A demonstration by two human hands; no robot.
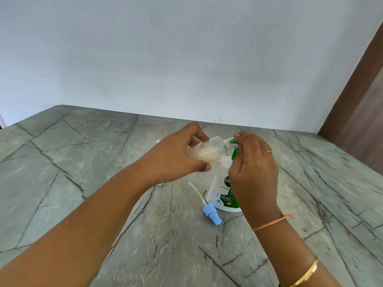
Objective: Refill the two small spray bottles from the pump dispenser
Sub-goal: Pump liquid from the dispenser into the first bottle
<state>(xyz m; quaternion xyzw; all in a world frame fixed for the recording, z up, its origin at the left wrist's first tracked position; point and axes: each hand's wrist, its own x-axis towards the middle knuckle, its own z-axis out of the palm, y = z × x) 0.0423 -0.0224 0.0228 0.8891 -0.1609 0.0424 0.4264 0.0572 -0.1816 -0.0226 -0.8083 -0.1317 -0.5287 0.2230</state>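
My left hand [178,154] holds a small clear spray bottle [209,152] tilted on its side above the table, with pale yellowish liquid pooled in its lower part. Its open neck points right and meets the green pump nozzle [235,153] of the white pump dispenser [220,189]. My right hand [255,168] rests on top of the pump head, fingers closed on it, and covers much of the dispenser. A blue spray cap [211,217] with its white dip tube lies on the table in front of the dispenser. A second small bottle is not clearly visible.
The grey marbled table [103,162] reaches to a pale wall at the back. A brown door frame [356,112] stands at the right. A small pale object [158,141] peeks out behind my left hand.
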